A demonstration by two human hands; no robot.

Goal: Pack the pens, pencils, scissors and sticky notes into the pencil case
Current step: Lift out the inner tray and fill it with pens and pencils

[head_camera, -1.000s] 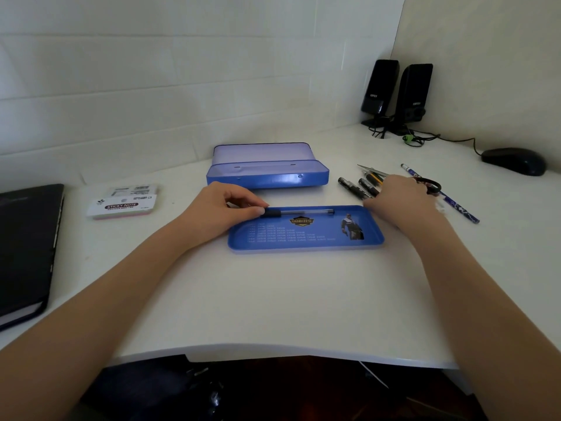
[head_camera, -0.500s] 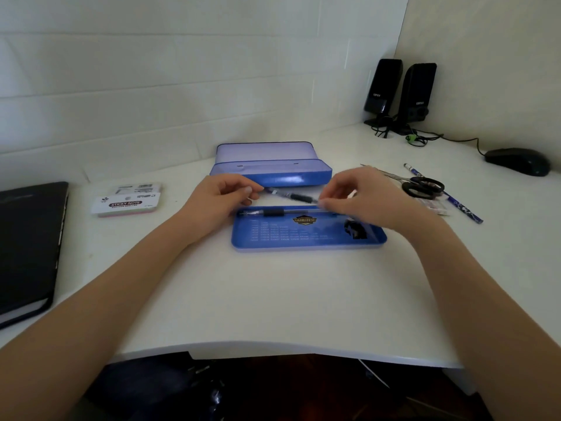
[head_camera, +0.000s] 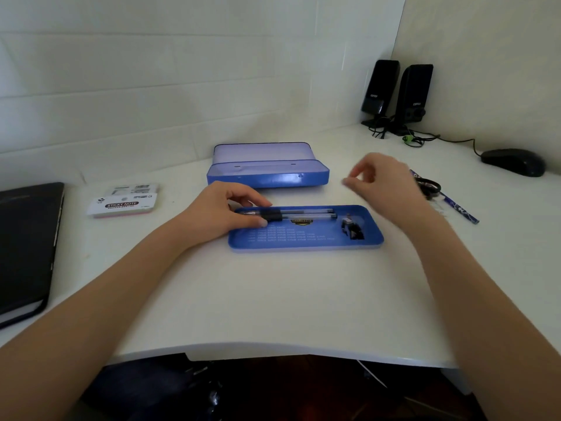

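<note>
A flat blue tray (head_camera: 306, 241) of the pencil case lies in front of me with two clear pens (head_camera: 303, 214) side by side along its far edge. My left hand (head_camera: 223, 212) rests at the tray's left end, fingers pinching the pens' black grips. The open blue pencil case (head_camera: 268, 170) stands just behind. My right hand (head_camera: 385, 185) hovers blurred above the tray's right end, empty, fingers loosely apart. Black-handled scissors (head_camera: 429, 186) and a patterned blue pencil (head_camera: 458, 208) lie right of it, partly hidden. A sticky note pack (head_camera: 123, 202) lies to the left.
A black notebook (head_camera: 25, 247) lies at the left table edge. Two black speakers (head_camera: 397, 95) with cables stand in the back right corner, and a black mouse (head_camera: 513, 161) sits to their right. The table's front edge curves close to me.
The right hand brought a second pen over from the right pile, laid it in the tray beside the first, let go and is moving back right. The left hand shifted onto both pens.
</note>
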